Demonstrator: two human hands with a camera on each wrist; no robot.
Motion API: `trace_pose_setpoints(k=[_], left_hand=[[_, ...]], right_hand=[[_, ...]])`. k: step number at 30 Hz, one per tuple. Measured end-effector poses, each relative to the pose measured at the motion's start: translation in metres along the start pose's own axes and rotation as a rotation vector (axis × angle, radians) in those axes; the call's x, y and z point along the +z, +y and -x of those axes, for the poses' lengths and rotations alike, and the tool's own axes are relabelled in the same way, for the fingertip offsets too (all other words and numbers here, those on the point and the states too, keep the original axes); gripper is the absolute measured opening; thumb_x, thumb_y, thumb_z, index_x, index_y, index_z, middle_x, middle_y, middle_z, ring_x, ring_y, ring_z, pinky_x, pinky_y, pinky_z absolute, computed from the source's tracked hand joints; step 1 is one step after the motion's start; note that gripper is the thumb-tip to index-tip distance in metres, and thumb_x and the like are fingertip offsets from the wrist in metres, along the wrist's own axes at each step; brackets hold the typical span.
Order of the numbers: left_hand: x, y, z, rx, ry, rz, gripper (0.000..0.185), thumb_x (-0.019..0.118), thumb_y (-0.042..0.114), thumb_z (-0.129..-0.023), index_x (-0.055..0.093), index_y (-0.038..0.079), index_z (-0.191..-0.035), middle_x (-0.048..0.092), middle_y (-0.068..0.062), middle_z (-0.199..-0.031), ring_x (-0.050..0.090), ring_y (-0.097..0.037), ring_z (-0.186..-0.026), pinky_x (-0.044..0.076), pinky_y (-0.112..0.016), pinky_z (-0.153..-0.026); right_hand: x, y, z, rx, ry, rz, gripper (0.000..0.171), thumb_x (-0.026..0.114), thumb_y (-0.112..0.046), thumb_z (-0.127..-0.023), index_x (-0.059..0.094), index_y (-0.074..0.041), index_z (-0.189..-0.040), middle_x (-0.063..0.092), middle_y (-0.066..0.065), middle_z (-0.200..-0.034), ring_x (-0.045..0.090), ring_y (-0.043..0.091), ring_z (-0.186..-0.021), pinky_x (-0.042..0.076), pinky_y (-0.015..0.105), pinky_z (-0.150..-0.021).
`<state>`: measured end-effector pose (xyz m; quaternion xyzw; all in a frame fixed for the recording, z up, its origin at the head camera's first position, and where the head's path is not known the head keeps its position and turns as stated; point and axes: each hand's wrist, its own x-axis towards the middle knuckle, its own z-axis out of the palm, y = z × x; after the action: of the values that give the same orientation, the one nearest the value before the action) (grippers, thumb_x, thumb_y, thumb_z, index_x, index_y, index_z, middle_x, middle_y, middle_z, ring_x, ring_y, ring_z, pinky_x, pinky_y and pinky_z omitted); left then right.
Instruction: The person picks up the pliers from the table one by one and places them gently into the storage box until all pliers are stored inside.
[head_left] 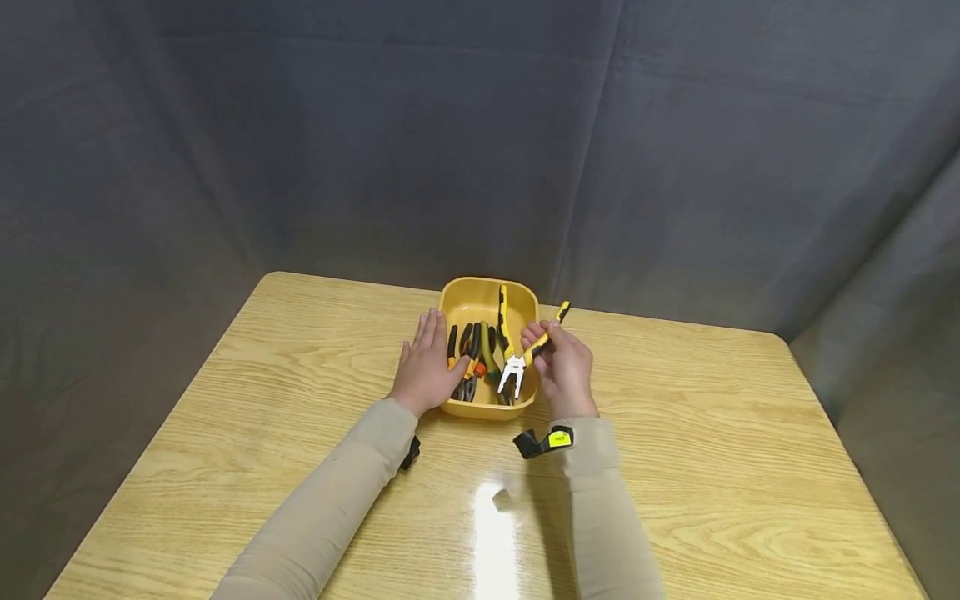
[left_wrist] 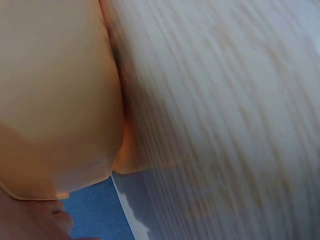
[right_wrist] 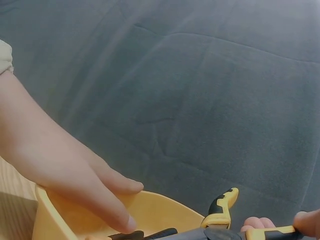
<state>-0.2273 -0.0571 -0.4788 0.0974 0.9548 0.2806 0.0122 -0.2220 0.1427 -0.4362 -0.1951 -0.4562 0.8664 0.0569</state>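
Our left hand [head_left: 424, 367] rests flat-fingered on yellow tub [head_left: 457, 298] rim; our right hand [head_left: 564, 367] grips yellow-handled pliers [head_left: 517, 360] above other tools [head_left: 472, 354], wooden table [head_left: 712, 467].

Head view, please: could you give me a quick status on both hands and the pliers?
Left hand flat on yellow tray rim. Right hand grips yellow-handled pliers, handles spread, head over tray. Other pliers underneath.
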Motion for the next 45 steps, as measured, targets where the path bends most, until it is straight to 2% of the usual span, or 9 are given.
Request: trace_pose_setpoints(k=[6, 15, 23, 29, 34, 39, 43, 45], left_hand=[[0.001, 0.0, 0.0, 0.006, 0.004, 0.005, 0.086, 0.053, 0.042, -0.103, 0.005, 0.0, -0.162, 0.002, -0.016, -0.17, 0.001, -0.033, -0.156, 0.011, -0.062, -0.12], [0.001, 0.0, 0.0, -0.004, 0.012, 0.014, 0.085, 0.053, 0.042, -0.103, 0.007, 0.001, -0.162, 0.003, -0.015, -0.17, 0.002, -0.031, -0.156, 0.011, -0.06, -0.121], [-0.001, 0.001, 0.001, -0.014, 0.002, 0.019, 0.085, 0.053, 0.042, -0.104, 0.006, 0.001, -0.162, 0.002, -0.014, -0.17, 0.001, -0.03, -0.156, 0.012, -0.06, -0.121], [-0.001, 0.002, 0.001, -0.008, 0.008, 0.014, 0.085, 0.053, 0.042, -0.104, 0.007, 0.0, -0.162, 0.003, -0.014, -0.17, 0.002, -0.031, -0.156, 0.012, -0.06, -0.121], [-0.002, 0.003, 0.002, -0.011, 0.005, 0.033, 0.085, 0.054, 0.041, -0.104, 0.007, 0.001, -0.162, 0.003, -0.014, -0.17, -0.001, -0.029, -0.156, 0.011, -0.059, -0.122], [-0.003, 0.003, 0.002, -0.012, -0.001, 0.036, 0.086, 0.054, 0.041, -0.103, 0.006, 0.001, -0.162, 0.002, -0.014, -0.17, -0.003, -0.028, -0.156, 0.011, -0.059, -0.121], [-0.003, 0.003, 0.002, -0.015, 0.0, 0.034, 0.085, 0.055, 0.04, -0.103, 0.007, 0.001, -0.162, 0.002, -0.014, -0.17, -0.002, -0.027, -0.156, 0.011, -0.059, -0.122], [-0.002, 0.002, 0.001, -0.014, -0.001, 0.035, 0.085, 0.054, 0.041, -0.104, 0.007, 0.002, -0.162, 0.002, -0.013, -0.17, -0.003, -0.026, -0.156, 0.011, -0.059, -0.122]], right_hand=[[0.005, 0.004, 0.0, -0.005, 0.004, 0.006, 0.037, 0.046, -0.013, -0.109, 0.05, 0.016, -0.132, 0.072, 0.01, -0.087, 0.074, 0.018, -0.082, 0.058, 0.031, -0.086], [0.012, 0.01, -0.001, 0.007, 0.023, 0.02, 0.038, 0.048, -0.015, -0.108, 0.051, 0.015, -0.132, 0.072, 0.01, -0.09, 0.074, 0.017, -0.081, 0.058, 0.032, -0.087], [0.017, 0.015, 0.005, -0.046, -0.01, -0.002, 0.028, 0.05, -0.009, -0.107, 0.057, 0.015, -0.119, 0.072, 0.014, -0.089, 0.073, 0.019, -0.08, 0.06, 0.03, -0.081], [0.021, 0.021, 0.001, -0.052, -0.008, 0.012, 0.023, 0.049, -0.009, -0.107, 0.057, 0.012, -0.113, 0.07, 0.01, -0.084, 0.072, 0.017, -0.076, 0.059, 0.033, -0.084], [0.023, 0.027, 0.0, -0.067, -0.011, 0.012, 0.019, 0.048, -0.007, -0.107, 0.057, 0.01, -0.107, 0.069, 0.012, -0.083, 0.071, 0.016, -0.073, 0.06, 0.028, -0.073], [0.024, 0.031, 0.002, -0.109, 0.001, 0.093, 0.018, 0.049, -0.008, -0.107, 0.06, 0.005, -0.103, 0.07, 0.019, -0.092, 0.071, 0.016, -0.074, 0.06, 0.029, -0.074], [0.024, 0.034, 0.004, -0.135, -0.001, 0.181, 0.021, 0.05, -0.012, -0.108, 0.061, 0.006, -0.108, 0.069, 0.024, -0.103, 0.07, 0.015, -0.077, 0.06, 0.03, -0.077], [0.024, 0.035, 0.006, -0.147, -0.011, 0.207, 0.021, 0.05, -0.013, -0.108, 0.061, 0.006, -0.108, 0.068, 0.022, -0.102, 0.069, 0.016, -0.077, 0.06, 0.03, -0.076]])
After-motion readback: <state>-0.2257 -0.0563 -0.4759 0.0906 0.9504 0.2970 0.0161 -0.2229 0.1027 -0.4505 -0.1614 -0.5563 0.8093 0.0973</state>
